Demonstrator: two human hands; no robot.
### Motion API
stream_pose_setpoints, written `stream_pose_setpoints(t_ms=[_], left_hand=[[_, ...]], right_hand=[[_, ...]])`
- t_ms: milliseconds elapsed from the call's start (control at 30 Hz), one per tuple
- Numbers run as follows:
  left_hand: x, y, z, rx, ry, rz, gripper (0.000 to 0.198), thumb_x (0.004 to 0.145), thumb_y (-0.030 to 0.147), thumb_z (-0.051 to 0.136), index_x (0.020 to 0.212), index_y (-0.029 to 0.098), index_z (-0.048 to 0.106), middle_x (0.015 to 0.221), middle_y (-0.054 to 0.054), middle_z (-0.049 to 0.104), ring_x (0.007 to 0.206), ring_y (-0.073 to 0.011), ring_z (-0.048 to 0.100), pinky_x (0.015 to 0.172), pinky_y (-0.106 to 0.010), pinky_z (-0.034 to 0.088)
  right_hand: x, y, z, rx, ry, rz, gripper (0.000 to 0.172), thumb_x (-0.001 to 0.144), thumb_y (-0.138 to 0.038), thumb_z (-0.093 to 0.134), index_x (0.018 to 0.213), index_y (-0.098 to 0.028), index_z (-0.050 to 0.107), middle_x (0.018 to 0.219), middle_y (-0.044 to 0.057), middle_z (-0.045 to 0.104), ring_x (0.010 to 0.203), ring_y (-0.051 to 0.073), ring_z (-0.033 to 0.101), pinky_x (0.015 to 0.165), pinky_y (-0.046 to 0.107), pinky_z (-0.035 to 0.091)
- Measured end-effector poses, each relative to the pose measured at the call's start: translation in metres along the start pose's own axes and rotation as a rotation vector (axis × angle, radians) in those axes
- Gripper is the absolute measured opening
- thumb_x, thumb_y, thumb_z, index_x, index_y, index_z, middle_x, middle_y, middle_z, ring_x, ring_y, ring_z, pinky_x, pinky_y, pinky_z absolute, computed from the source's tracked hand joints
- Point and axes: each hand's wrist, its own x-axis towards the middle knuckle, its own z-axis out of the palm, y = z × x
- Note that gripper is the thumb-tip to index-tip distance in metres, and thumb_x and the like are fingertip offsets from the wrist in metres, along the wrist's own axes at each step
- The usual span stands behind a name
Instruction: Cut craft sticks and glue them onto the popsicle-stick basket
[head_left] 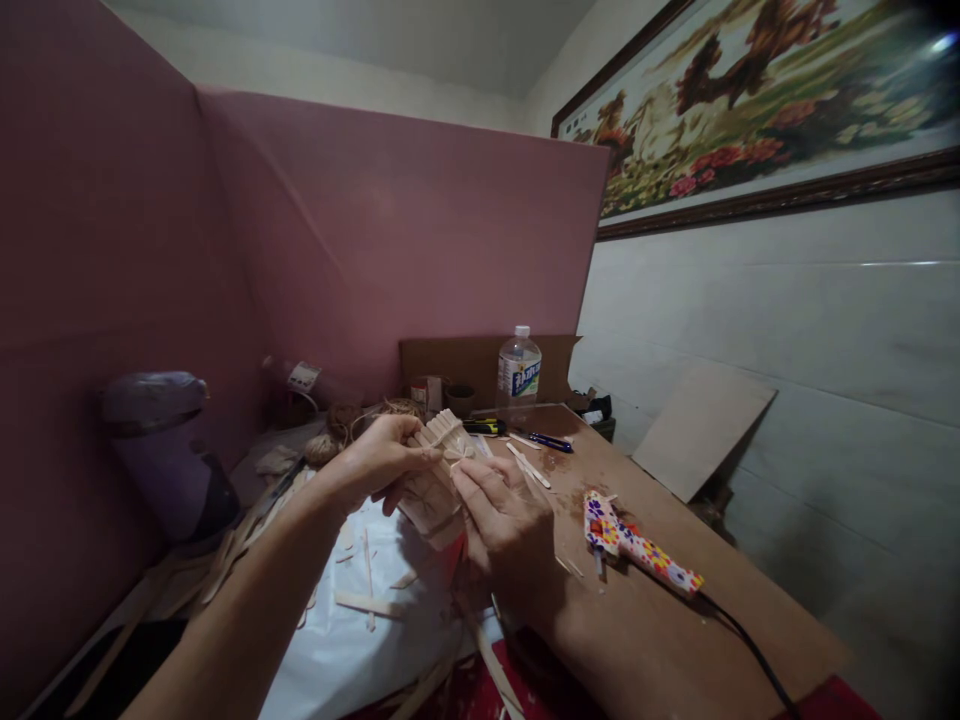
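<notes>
Held up in front of me is a wooden craft-stick piece point(429, 503), its pale sticks set side by side with a light cord-like band across them. My left hand point(394, 452) is closed around its upper left side, thumb on the front. My right hand point(510, 505) is closed too, its fingertips pinched at the front right of the piece, where the band seems to be tied. What lies right under those fingertips is hidden. Below, a white sheet point(319, 610) carries wood scraps and a broken craft stick point(369, 604).
A flower-patterned glue gun point(645, 550) with a black cord lies right. Behind my hands are a yellow-black utility knife point(486, 427), a blue cutter point(551, 442), craft sticks point(529, 466) and a plastic bottle point(520, 372). Twine balls point(321, 450) and a purple container point(161, 460) stand left.
</notes>
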Motion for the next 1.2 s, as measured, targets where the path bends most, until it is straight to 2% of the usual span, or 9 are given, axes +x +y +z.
stream_pose_setpoints(t_ms=[167,300,467,767,933,1200], left_hand=[[0.0,0.0,0.0,0.009,-0.004,0.011,0.026,0.068,0.032,0.065,0.071,0.017,0.044,0.03,0.01,0.042,0.019,-0.0062,0.035,0.024,-0.015,0.013],[0.0,0.001,-0.001,0.03,0.0,0.01,0.028,0.066,0.032,0.067,0.072,0.017,0.044,0.034,0.01,0.045,0.019,-0.0054,0.035,0.023,-0.015,0.015],[0.001,-0.003,-0.004,0.065,-0.015,0.031,0.032,0.067,0.041,0.065,0.07,0.018,0.044,0.033,0.011,0.04,0.02,-0.0058,0.035,0.023,-0.015,0.016],[0.004,-0.01,-0.009,0.087,-0.036,0.062,0.04,0.071,0.053,0.058,0.064,0.02,0.038,0.032,0.011,0.033,0.02,-0.0057,0.033,0.025,-0.015,0.015],[0.0,-0.004,-0.007,0.09,-0.029,0.04,0.043,0.075,0.059,0.049,0.062,0.02,0.036,0.029,0.01,0.031,0.02,-0.0056,0.03,0.025,-0.016,0.014],[-0.001,-0.004,-0.008,0.069,-0.054,0.048,0.042,0.077,0.059,0.046,0.066,0.018,0.042,0.03,0.01,0.033,0.02,-0.0051,0.031,0.027,-0.017,0.012]], right_hand=[[-0.002,-0.002,0.0,0.061,-0.036,0.073,0.034,0.083,-0.013,0.048,0.115,-0.014,0.059,0.108,0.011,0.059,0.1,0.024,0.048,0.084,0.038,0.043],[-0.005,-0.004,0.0,0.093,-0.034,0.139,0.038,0.083,-0.013,0.047,0.12,-0.018,0.057,0.095,0.01,0.056,0.089,0.022,0.049,0.076,0.037,0.044],[-0.006,-0.007,0.001,0.125,-0.023,0.199,0.035,0.084,-0.015,0.047,0.117,-0.019,0.059,0.089,0.008,0.053,0.083,0.02,0.048,0.071,0.034,0.044],[-0.007,-0.01,-0.001,0.13,-0.051,0.184,0.03,0.085,-0.017,0.048,0.113,-0.018,0.06,0.091,0.009,0.054,0.084,0.02,0.049,0.071,0.033,0.043],[-0.007,-0.011,-0.001,0.112,-0.055,0.182,0.03,0.085,-0.018,0.048,0.112,-0.019,0.059,0.092,0.009,0.054,0.085,0.02,0.048,0.072,0.034,0.043],[-0.009,-0.012,-0.001,0.1,-0.056,0.182,0.032,0.085,-0.02,0.048,0.117,-0.019,0.057,0.093,0.009,0.054,0.085,0.021,0.048,0.073,0.035,0.042]])
